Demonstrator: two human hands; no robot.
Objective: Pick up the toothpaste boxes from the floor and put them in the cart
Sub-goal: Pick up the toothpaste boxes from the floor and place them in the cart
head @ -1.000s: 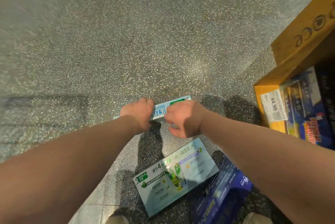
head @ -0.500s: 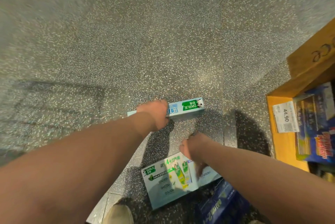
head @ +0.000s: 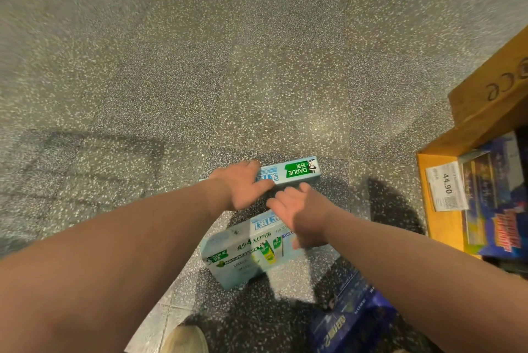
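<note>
My left hand [head: 243, 184] grips a slim light-blue Darlie toothpaste box [head: 294, 174] by its left half, holding it level above the speckled floor. Just below it, my right hand [head: 300, 215] holds the right end of a large pale-blue toothpaste multipack [head: 243, 252], with fingers spread over the top and the thumb at its side. The multipack is tilted and raised, its long side face showing. A dark blue toothpaste box [head: 345, 324] lies on the floor at the bottom right, partly hidden by my right forearm. No cart is in view.
An orange shelf unit [head: 437, 227] stands at the right with a 44.90 price tag [head: 445, 185] and blue boxed goods [head: 500, 227] inside. My shoe [head: 185, 338] shows at the bottom edge. Grey terrazzo floor [head: 228, 66] stretches ahead.
My right hand let go of the slim box, dropped to the multipack, and has raised and tilted it. My left hand kept the slim box and shifted slightly right.
</note>
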